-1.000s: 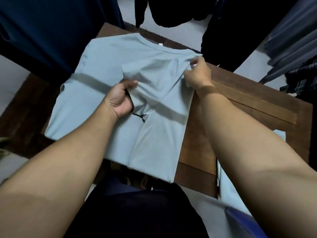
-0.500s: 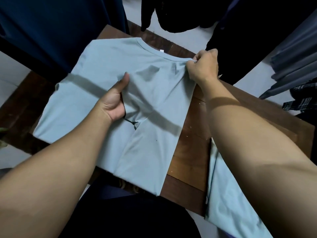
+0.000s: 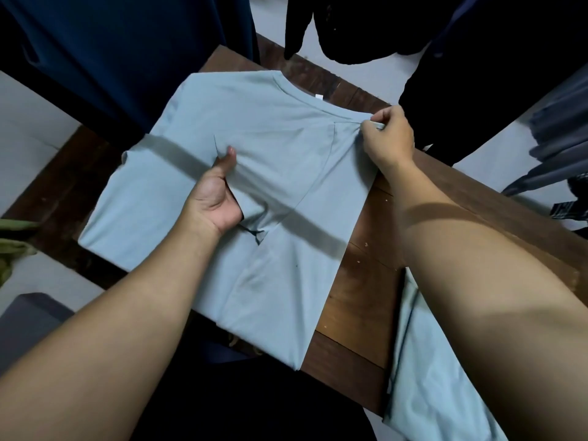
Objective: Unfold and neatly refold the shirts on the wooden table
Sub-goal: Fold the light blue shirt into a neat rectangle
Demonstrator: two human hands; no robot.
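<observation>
- At the far left a bit of green cloth (image 3: 12,246) lies off the table, clear of the work.
- The left hand (image 3: 216,198) grips a fold in the middle of the pale blue shirt (image 3: 254,122). Its thumb lies on top and its fingers are tucked under the cloth. It sits in much the same place as a second ago, acting as an anchor.
- The shirt lies across the wooden table (image 3: 359,297), collar at the far side and hem hanging over the near edge. The bunched flap between the hands has been drawn out nearly flat since a moment ago, so I'd say the unfolding is partway done, with the right side opening.
- The right hand (image 3: 388,138) pinches the shirt's shoulder edge between curled fingers. It has travelled outward toward the far right of the table, pulling the cloth taut.
- A second pale blue cloth (image 3: 429,393) hangs off the table's near right corner, probably another shirt.
- Dark garments (image 3: 477,74) hang behind the table.
- No box, basket or bin shows anywhere; the shirts rest on bare wood.
</observation>
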